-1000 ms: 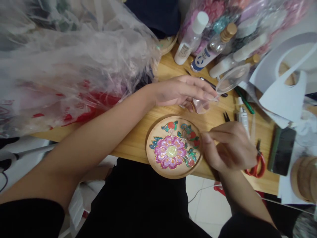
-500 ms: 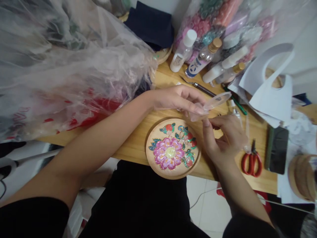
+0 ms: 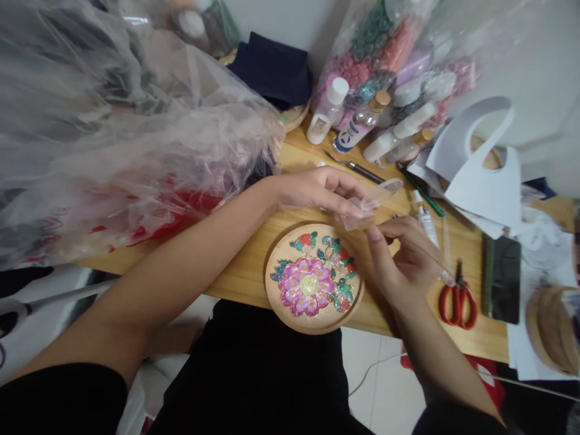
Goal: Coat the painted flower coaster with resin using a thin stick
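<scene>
Tan wooden disc (image 3: pixel 277 289) with pink-purple flower pattern, red-handled scissors (image 3: pixel 458 302), navy cloth (image 3: pixel 272 69)

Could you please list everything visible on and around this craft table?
wooden dish: one, tan with a pink flower and small red and teal pieces, front table edge.
clear plastic container: one, transparent, lid open, above the dish.
bottles: about four, clear with white or cork tops, back of table.
scissors: one, red handles, right of the dish.
phone: one, dark, far right.
white cutout sheet: one, right rear.
green pen: one, by the bottles.
plastic bags: several, clear, left and rear.
table: one, light wood.
left hand: grip on the container.
right hand: fingers pinched just below the container.
</scene>
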